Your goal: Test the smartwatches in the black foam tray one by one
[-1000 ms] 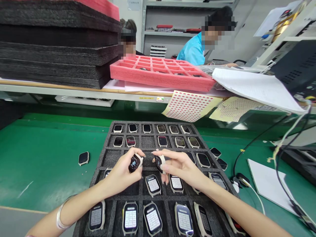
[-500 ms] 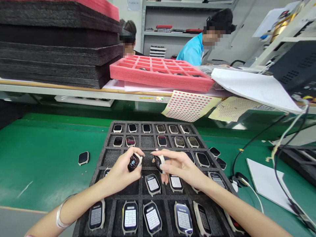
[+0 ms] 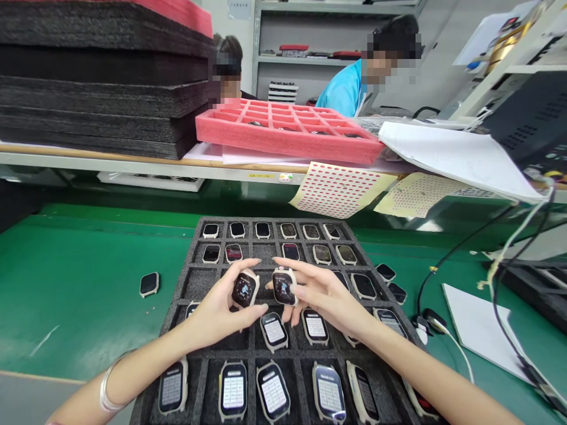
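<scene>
Above the middle of a dark foam tray (image 3: 261, 255), my left hand (image 3: 221, 304) holds a smartwatch body (image 3: 245, 288) without a strap, its lit round dial facing me. Close beside it, my right hand (image 3: 325, 295) grips a second strapless smartwatch (image 3: 283, 287) between thumb and fingers; a similar dial shows on its screen. Several pale-framed watches lie in the tray's compartments. The nearer ones, such as the watch (image 3: 233, 389) in the front row, show a bright grid-like screen. Those in the back rows have dark screens.
A single watch (image 3: 149, 284) lies on the green mat (image 3: 88, 254) at left; two more lie right of the tray. Cables and a white sheet (image 3: 482, 330) are further right. On the shelf stand stacked black foam (image 3: 101, 94) and a pink foam tray (image 3: 287, 140). Two people are behind it.
My right hand has turned its watch so the screen now faces me. The watch in my left hand has swung more upright and slightly rightward, and the left thumb has extended.
</scene>
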A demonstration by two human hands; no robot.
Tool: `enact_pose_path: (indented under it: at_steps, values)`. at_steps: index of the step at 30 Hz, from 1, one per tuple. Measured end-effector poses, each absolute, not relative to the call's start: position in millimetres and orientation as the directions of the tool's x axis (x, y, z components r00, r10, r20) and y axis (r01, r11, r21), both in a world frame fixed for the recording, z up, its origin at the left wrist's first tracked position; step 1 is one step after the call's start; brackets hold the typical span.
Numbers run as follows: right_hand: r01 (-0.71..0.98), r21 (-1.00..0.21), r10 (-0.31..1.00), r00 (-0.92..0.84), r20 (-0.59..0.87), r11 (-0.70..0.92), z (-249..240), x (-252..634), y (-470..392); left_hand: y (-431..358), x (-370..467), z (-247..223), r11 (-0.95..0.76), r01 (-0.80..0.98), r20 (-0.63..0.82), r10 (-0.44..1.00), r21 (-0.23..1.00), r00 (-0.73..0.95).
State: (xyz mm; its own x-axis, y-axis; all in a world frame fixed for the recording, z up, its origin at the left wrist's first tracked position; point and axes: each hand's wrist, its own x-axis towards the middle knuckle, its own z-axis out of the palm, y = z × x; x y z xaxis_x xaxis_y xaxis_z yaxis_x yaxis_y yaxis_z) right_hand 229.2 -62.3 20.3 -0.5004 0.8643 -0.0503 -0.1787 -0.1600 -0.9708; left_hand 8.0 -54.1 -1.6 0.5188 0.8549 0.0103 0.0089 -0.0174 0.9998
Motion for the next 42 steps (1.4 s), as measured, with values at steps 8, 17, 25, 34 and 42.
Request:
enact_pose_path:
  at_steps: [8,17,25,34,42]
  values:
    - [-0.217,-0.959,0.874,-0.483,-0.056,-0.181,14,231,-56,-45,12,-10,0.240,-0.295,-0.032,0.822,0.925,0.569]
    - [-0.156,-0.979,0.879,-0.476,-0.044,-0.133,14,233,-58,-49,9,-6,0.136,-0.220,0.013,0.823,0.966,0.567]
    - [-0.132,-0.984,0.884,-0.465,-0.049,-0.124,14,232,-59,-50,10,-4,0.131,-0.208,0.012,0.820,0.969,0.572]
    - [-0.026,-0.997,0.907,-0.417,-0.051,-0.068,14,229,-64,-49,10,-5,0.105,-0.215,0.032,0.832,0.971,0.553]
    - [0.315,-0.949,0.834,-0.530,-0.157,0.021,18,244,-56,-47,11,-5,0.115,-0.269,0.032,0.871,0.956,0.490]
